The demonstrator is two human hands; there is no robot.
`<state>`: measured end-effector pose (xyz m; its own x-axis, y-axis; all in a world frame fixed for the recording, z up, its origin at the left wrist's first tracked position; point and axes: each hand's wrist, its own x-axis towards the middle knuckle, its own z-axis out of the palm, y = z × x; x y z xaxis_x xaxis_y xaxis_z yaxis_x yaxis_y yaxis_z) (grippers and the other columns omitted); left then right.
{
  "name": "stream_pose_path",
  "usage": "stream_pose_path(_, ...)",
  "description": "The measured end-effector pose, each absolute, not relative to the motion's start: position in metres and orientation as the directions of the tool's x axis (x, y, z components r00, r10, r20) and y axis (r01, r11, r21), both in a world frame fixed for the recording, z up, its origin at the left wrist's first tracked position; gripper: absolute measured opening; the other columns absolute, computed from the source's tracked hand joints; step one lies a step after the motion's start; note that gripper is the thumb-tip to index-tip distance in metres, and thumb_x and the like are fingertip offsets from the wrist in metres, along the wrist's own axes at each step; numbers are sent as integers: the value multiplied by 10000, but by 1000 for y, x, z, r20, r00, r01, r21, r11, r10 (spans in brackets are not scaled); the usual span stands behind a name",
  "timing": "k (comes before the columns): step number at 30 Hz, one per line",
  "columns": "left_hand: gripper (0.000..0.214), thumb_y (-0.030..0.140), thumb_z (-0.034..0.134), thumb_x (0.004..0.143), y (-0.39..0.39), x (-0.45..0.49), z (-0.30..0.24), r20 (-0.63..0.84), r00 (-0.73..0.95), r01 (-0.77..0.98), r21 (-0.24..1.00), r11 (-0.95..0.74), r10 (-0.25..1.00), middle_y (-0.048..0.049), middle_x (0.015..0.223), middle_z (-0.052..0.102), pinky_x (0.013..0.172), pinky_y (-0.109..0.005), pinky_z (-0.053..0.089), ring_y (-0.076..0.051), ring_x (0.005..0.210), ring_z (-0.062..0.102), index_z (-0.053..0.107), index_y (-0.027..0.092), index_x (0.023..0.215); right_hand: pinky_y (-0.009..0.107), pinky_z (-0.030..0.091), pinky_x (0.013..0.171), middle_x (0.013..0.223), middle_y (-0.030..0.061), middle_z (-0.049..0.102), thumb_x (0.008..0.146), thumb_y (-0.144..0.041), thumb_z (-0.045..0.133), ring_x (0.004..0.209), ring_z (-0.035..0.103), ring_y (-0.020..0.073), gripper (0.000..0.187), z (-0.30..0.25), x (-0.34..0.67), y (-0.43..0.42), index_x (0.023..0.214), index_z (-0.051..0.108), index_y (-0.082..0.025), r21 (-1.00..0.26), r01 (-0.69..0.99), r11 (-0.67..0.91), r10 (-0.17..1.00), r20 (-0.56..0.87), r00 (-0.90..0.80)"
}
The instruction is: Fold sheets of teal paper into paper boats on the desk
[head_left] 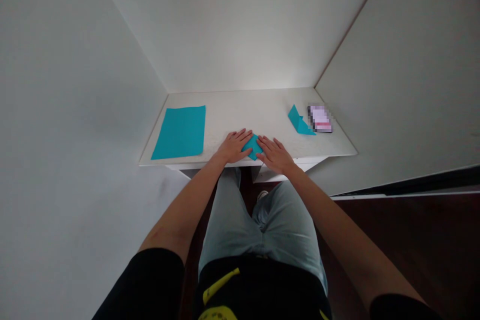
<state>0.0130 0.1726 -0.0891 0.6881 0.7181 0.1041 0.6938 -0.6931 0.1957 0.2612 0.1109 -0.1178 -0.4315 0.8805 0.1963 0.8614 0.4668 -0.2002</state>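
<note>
A small folded piece of blue paper [253,147] lies flat near the front edge of the white desk [240,110]. From its left side my left hand [235,146] presses on it, fingers stretched out. My right hand [275,154] rests on its right side, also with fingers extended and flat. Both hands cover parts of the paper's edges, and only its middle shows. Farther right stands a folded blue paper boat [299,122], apart from my hands.
A flat blue sheet [180,132] lies on the desk's left side. A phone [320,118], blurred out, lies at the right beside the paper boat. White walls enclose the desk at the back and both sides. A drawer [268,174] sits below the desktop.
</note>
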Motion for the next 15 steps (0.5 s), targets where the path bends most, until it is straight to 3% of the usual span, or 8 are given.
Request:
stream_pose_path(5, 759, 630, 479, 1065, 171, 14, -88, 97, 678, 706, 188, -682, 729, -71, 1801, 363, 1348, -541, 258, -312, 1676, 326, 395, 261, 1723, 577, 246, 1371, 1785, 94, 382, 1122, -653, 309, 1658, 369, 290, 749, -116, 261, 110, 1751, 341, -249, -223, 861, 457, 886, 204, -417)
stream_pose_path(11, 743, 628, 411, 1095, 171, 12, -85, 63, 677, 710, 208, -673, 733, -72, 1812, 330, 1357, -521, 251, -277, 1693, 292, 384, 237, 1725, 585, 240, 1366, 1801, 101, 342, 1082, -710, 404, 1669, 342, 319, 820, -115, 264, 110, 1761, 316, -259, -201, 854, 479, 875, 183, -448)
stream_pose_path(15, 755, 645, 466, 1070, 172, 13, -90, 82, 648, 729, 219, -648, 757, -47, 1804, 358, 1368, -502, 240, -267, 1688, 304, 386, 278, 1725, 602, 216, 1367, 1813, 125, 300, 1012, -818, 471, 1680, 309, 342, 956, -114, 265, 109, 1762, 313, -246, -173, 842, 511, 857, 184, -482)
